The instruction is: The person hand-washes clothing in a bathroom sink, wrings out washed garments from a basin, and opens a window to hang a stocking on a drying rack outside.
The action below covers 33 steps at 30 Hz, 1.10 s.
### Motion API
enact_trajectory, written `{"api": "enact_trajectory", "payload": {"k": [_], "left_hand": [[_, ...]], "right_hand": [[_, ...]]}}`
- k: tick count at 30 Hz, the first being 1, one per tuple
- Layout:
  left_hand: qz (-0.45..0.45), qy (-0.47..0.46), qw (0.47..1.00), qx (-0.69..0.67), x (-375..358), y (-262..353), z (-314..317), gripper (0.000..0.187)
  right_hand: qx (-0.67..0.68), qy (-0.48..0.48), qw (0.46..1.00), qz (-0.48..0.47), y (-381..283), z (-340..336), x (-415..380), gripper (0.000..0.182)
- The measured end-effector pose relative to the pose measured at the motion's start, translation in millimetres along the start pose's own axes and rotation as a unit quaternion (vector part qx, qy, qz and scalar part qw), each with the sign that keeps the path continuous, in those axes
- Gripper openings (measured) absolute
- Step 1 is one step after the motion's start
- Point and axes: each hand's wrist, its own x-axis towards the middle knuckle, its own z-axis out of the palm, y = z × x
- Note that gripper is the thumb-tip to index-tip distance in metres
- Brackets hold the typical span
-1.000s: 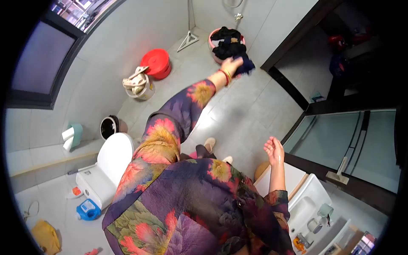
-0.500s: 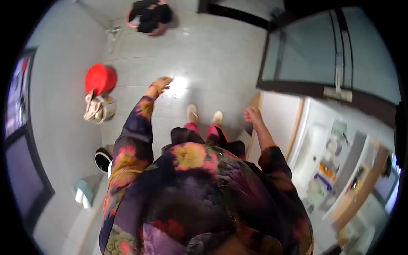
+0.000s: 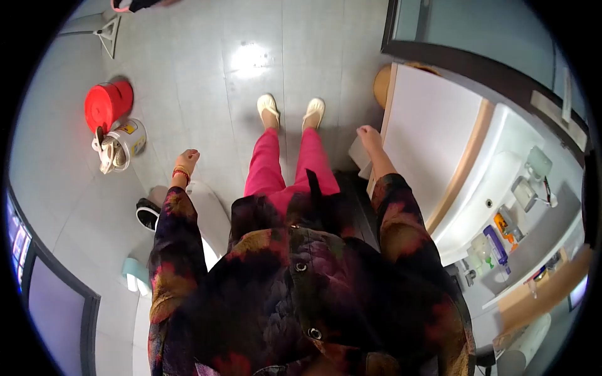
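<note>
My left hand (image 3: 187,161) hangs beside the left edge of my body, its fingers curled in and nothing seen in them. A red band and a yellow one circle that wrist. Below it is the white curved edge of what looks like a toilet (image 3: 212,203). My right hand (image 3: 370,136) is closed in a loose fist, also with nothing visible in it. It is close to the white side panel (image 3: 426,135) of the washbasin cabinet. Neither hand appears to grip anything.
Left along the wall stand a red bucket (image 3: 108,105), a white tub (image 3: 130,143) with shoes, and a black-lined bin (image 3: 148,214). To the right is a washbasin (image 3: 486,182) with bottles (image 3: 495,244). A dark-framed glass door (image 3: 476,31) stands at upper right.
My left hand has dropped back from in front of me to my side. My view has tilted down toward my legs, and the laundry basket has nearly left the top edge.
</note>
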Motion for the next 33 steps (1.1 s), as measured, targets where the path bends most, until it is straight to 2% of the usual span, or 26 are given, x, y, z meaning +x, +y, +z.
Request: {"api": "enact_trajectory", "payload": {"k": [3,6,10,12,15,18,19,22,26,28,29,32,33], "left_hand": [[0.002,-0.043,0.996,0.080,-2,-10,27,0.032],[-0.020,-0.048,0.997,0.064,3,-16,46,0.031],[-0.035,-0.056,0.997,0.043,7,-16,63,0.030],[-0.043,-0.061,0.996,0.045,16,-34,74,0.030],[-0.075,-0.080,0.994,-0.004,20,-66,97,0.030],[-0.109,-0.121,0.986,0.017,18,-75,112,0.031],[-0.084,-0.111,0.990,-0.001,21,-97,121,0.030],[-0.107,-0.116,0.988,0.005,19,-82,127,0.028],[-0.140,-0.117,0.981,-0.068,25,-102,139,0.024],[-0.136,-0.115,0.981,-0.077,29,-105,146,0.023],[-0.139,-0.118,0.980,-0.081,32,-102,148,0.024],[-0.139,-0.110,0.972,-0.154,38,-126,159,0.025],[-0.156,-0.125,0.970,-0.135,39,-115,157,0.026]], "right_hand": [[-0.150,-0.130,0.980,-0.008,5,6,-7,0.028],[-0.288,-0.161,0.941,-0.081,48,39,0,0.025],[-0.354,-0.163,0.912,-0.127,82,52,9,0.019],[-0.394,-0.173,0.892,-0.137,103,69,22,0.019],[-0.386,-0.208,0.890,-0.130,122,84,26,0.024],[-0.431,-0.226,0.865,-0.126,179,132,35,0.024],[-0.459,-0.238,0.846,-0.132,188,138,37,0.024],[-0.550,-0.280,0.775,-0.138,213,159,44,0.024],[-0.662,-0.309,0.663,-0.162,228,170,44,0.026],[-0.666,-0.296,0.666,-0.160,244,177,48,0.029],[-0.646,-0.288,0.692,-0.144,277,188,51,0.031],[-0.698,-0.306,0.606,-0.227,227,159,51,0.028],[-0.711,-0.277,0.596,-0.250,203,150,46,0.026]]}}
